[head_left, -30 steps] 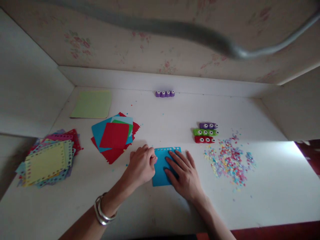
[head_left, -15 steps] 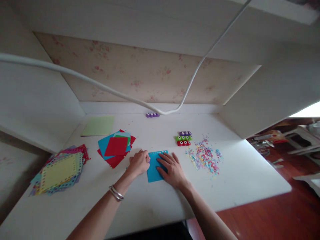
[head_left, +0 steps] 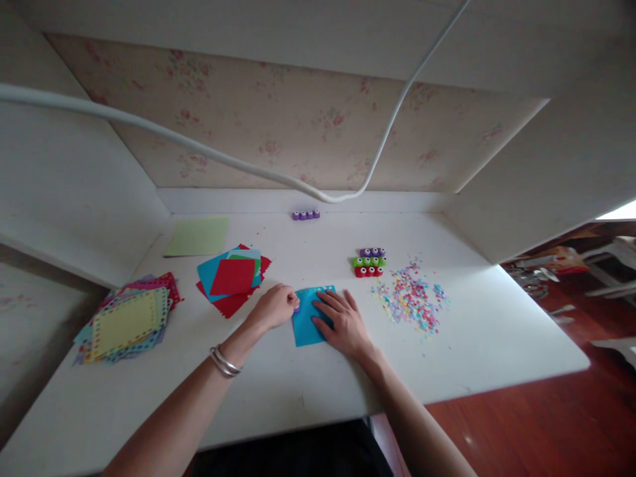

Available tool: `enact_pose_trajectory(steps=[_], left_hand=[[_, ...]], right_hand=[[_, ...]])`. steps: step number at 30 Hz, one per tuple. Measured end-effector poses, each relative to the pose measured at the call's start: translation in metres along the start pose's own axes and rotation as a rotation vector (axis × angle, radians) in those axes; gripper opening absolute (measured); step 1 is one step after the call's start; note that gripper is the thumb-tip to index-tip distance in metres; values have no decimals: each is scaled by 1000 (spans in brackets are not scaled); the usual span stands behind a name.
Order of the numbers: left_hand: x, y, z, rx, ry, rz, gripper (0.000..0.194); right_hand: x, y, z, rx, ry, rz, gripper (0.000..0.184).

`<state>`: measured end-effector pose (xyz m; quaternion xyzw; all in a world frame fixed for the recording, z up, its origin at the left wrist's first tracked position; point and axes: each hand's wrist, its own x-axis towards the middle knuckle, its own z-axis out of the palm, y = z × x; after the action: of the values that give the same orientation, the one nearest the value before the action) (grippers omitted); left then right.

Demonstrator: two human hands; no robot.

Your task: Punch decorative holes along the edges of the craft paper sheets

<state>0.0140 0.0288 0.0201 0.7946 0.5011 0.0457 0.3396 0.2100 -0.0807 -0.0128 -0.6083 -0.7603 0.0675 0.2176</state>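
A blue sheet of paper point(head_left: 307, 329) lies on the white table before me, with small holes punched along its top edge. My right hand point(head_left: 345, 324) rests flat on the sheet's right side, fingers spread. At the left edge of the paper, my left hand point(head_left: 275, 306) is closed around a small purple craft punch point(head_left: 297, 309); only a bit of it shows beneath the fingers.
Punches in purple, green and red point(head_left: 369, 262) stand in rows beyond my right hand, near scattered confetti point(head_left: 415, 298). More purple punches point(head_left: 306, 215) sit by the back wall. Left are coloured sheets point(head_left: 232, 277), a punched stack point(head_left: 124, 323) and pale green paper point(head_left: 196, 236). A white cable point(head_left: 223, 159) hangs in front.
The camera view has tilted down slightly. My left hand has turned a little at the paper's left edge, so the purple punch shows more. My right hand stays on the sheet.
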Motion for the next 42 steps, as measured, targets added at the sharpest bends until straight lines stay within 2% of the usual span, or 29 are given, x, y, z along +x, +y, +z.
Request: enact_pose_trajectory(steps=[11,16,18,22,28,33,42], left_hand=[[-10,10,-17,-19,-26,60,37],[-4,8,-18,-30,-45,76,31],[1,5,-16,-30,-46,57,29],[13,-2,-12,-36,-81,14,38],[26,-7,-17,-115,-262,-68,40],[29,0,-27,-171,-415,-203,39],[24,9,-22,-201,-404,-271,37]], right_hand=[[1,2,1,19,-18,20,37],[1,2,0,22,-21,25,36],[1,2,0,21,-20,22,36],[1,3,1,23,-19,23,36],[0,4,0,42,-18,21,36],[0,5,-1,43,-22,20,36],[1,7,1,78,-28,24,37]])
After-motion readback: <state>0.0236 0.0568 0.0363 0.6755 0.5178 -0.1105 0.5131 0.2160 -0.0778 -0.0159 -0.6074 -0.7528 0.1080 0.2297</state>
